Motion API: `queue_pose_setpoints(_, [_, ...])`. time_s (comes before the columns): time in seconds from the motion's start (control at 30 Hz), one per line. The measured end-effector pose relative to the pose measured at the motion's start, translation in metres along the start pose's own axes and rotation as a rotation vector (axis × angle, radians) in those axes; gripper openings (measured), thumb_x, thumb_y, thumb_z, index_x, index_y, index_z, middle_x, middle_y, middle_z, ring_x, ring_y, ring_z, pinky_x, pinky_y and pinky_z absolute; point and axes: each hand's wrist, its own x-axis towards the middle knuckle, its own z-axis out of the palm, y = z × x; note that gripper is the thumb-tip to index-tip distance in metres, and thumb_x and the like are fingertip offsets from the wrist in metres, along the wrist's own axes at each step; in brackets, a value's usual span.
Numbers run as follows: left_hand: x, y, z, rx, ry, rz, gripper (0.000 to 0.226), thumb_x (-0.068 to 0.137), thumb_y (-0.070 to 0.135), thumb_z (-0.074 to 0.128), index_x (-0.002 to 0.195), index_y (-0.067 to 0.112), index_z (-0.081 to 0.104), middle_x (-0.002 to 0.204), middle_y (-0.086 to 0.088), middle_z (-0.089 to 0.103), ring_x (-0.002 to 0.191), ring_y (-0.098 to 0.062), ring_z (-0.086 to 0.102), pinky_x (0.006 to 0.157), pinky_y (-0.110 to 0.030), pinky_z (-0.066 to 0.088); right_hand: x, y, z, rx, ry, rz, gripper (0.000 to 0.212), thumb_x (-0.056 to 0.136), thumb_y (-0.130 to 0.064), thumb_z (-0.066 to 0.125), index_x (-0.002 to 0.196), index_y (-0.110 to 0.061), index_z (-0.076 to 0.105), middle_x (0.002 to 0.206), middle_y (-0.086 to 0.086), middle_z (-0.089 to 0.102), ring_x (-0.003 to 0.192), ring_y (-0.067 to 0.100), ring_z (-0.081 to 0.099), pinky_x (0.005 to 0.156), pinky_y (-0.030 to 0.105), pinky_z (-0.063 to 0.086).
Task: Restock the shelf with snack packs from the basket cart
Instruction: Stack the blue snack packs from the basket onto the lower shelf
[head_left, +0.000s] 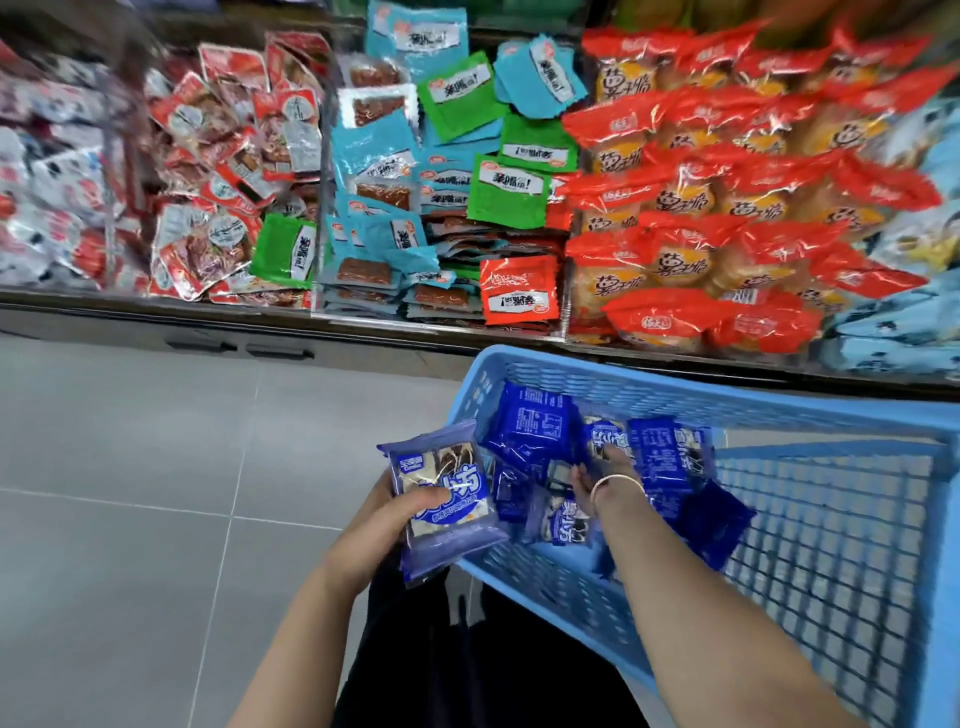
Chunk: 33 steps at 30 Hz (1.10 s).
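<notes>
Left grip (375, 526), lower centre of frame: I see it clamped on a stack of blue snack packs (447, 493), thumb across the top pack's face, fingers underneath. The stack sits at the left rim of the basket cart (675, 396).

Right grip (602, 470), centre right: down inside the basket among the loose blue packs (535, 423). Its fingertips are buried in wrappers, so I cannot tell whether it is apart or closed on a pack. 1 thin bracelet (621, 482) at the wrist.

Basket cart: light blue plastic lattice, lower right of frame. The loose packs are heaped toward its upper left corner, some face up, some back up.

Shelf (260, 318): across the top of frame, beyond the basket. 4 groups are visible:
- red-and-silver packs (223, 156), upper left
- teal and green packs (441, 156), upper centre
- orange-red packs (701, 182), upper right
- pale blue packs (909, 322), right edge

Floor (130, 493): grey tiles, left half of frame.
</notes>
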Motion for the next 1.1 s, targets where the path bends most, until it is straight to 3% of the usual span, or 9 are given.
queue_pose_setpoints(0.1, [-0.024,0.009,0.009,-0.028,0.049,0.021,0.052,0.072,0.006,0.071,0.121,0.002,0.056,0.107,-0.016,0.071,0.095,-0.027,0.070,0.076,-0.028,0.055,-0.051,0.002,-0.018,0.125,-0.063,0.008,0.027,0.088,-0.029,0.059,0.080,-0.005,0.050,0.081,0.012,0.055,0.075,0.023,0.056,0.041,0.036,0.052])
queue_pose_setpoints(0.27, [-0.074,0.029,0.012,-0.132,0.062,0.044,0.054,0.064,0.013,0.070,0.116,0.003,0.060,0.104,-0.018,0.072,0.090,-0.025,0.071,0.072,-0.028,0.055,-0.139,0.013,-0.052,-0.090,-0.159,-0.129,0.003,0.089,-0.009,0.058,0.087,-0.007,0.058,0.092,0.008,0.052,0.082,0.027,0.059,0.048,0.032,0.056])
queue_pose_setpoints(0.33, [-0.086,0.038,0.002,-0.158,0.091,0.046,0.059,0.062,0.018,0.070,0.118,0.004,0.059,0.102,-0.016,0.073,0.090,-0.026,0.071,0.073,-0.030,0.054,-0.161,0.019,-0.060,-0.140,-0.195,-0.188,0.017,0.086,-0.002,0.059,0.102,-0.007,0.059,0.094,0.008,0.054,0.076,0.025,0.059,0.052,0.031,0.058])
queue_pose_setpoints(0.43, [-0.099,0.062,-0.020,-0.134,0.081,0.074,0.066,0.053,0.023,0.076,0.115,0.005,0.058,0.097,-0.015,0.074,0.083,-0.024,0.072,0.064,-0.026,0.056,-0.192,0.025,-0.058,-0.161,-0.243,-0.288,0.015,0.084,0.002,0.062,0.097,-0.004,0.060,0.096,0.007,0.056,0.079,0.024,0.060,0.059,0.029,0.059])
queue_pose_setpoints(0.53, [-0.110,0.088,-0.056,-0.098,0.059,0.110,0.074,0.046,0.030,0.080,0.114,0.006,0.060,0.097,-0.013,0.074,0.084,-0.025,0.072,0.066,-0.029,0.056,-0.221,0.038,-0.034,-0.159,-0.299,-0.415,0.009,0.088,0.001,0.057,0.083,-0.007,0.055,0.082,0.007,0.052,0.074,0.016,0.054,0.074,0.028,0.055])
queue_pose_setpoints(0.7, [-0.128,0.132,-0.136,-0.054,0.039,0.123,0.091,0.043,0.038,0.080,0.126,0.012,0.052,0.111,-0.014,0.070,0.104,-0.033,0.065,0.099,-0.049,0.047,-0.268,0.075,0.016,0.048,-0.370,-0.531,0.005,0.090,-0.007,0.054,0.086,-0.007,0.055,0.075,0.009,0.054,0.070,0.018,0.053,0.060,0.023,0.055])
queue_pose_setpoints(0.9, [-0.143,0.178,-0.207,-0.058,-0.031,0.199,0.062,0.058,0.022,0.073,0.117,0.009,0.060,0.097,-0.010,0.075,0.081,-0.024,0.072,0.065,-0.030,0.058,-0.310,0.115,0.060,0.313,-0.582,-0.585,0.019,0.094,-0.027,0.050,0.107,-0.017,0.060,0.094,0.003,0.071,0.093,0.019,0.061,0.081,0.032,0.049])
queue_pose_setpoints(1.0, [-0.137,0.200,-0.220,-0.072,-0.036,0.226,0.062,0.062,0.023,0.069,0.121,0.007,0.059,0.104,-0.013,0.073,0.090,-0.029,0.069,0.077,-0.036,0.055,-0.317,0.117,0.078,0.339,-0.625,-0.521,0.046,0.092,-0.040,0.051,0.129,-0.012,0.053,0.121,0.011,0.062,0.118,0.027,0.056,0.099,0.040,0.045])
queue_pose_setpoints(1.1, [-0.127,0.225,-0.223,-0.090,-0.055,0.230,0.065,0.063,0.023,0.070,0.125,0.007,0.057,0.110,-0.016,0.071,0.096,-0.033,0.067,0.079,-0.038,0.053,-0.324,0.113,0.095,0.339,-0.728,-0.403,0.058,0.088,-0.050,0.054,0.129,-0.010,0.047,0.126,0.023,0.057,0.113,0.035,0.059,0.097,0.041,0.049])
